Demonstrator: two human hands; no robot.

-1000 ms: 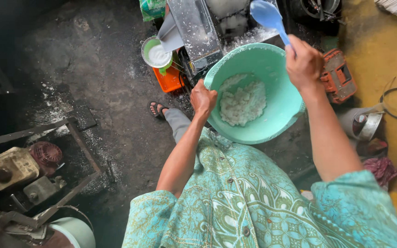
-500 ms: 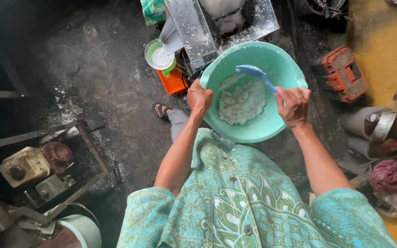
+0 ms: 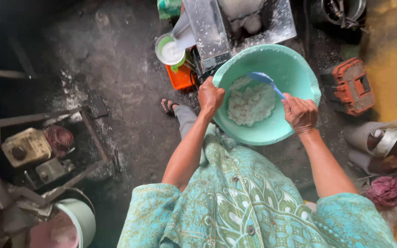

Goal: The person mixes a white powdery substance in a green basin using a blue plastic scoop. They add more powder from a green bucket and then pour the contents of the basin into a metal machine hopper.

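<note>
Fingers of the left hand (image 3: 210,95) curl over the near rim of a green basin (image 3: 299,76), gripping it. The right hand (image 3: 300,113) is closed around the handle of a blue spoon (image 3: 265,80), whose bowl rests on the white shredded mass (image 3: 250,104) heaped in the basin's bottom. Just beyond the basin stands a metal machine (image 3: 207,27), with a small orange box (image 3: 180,78) beside it and an orange-and-grey case (image 3: 352,86) to the right.
</note>
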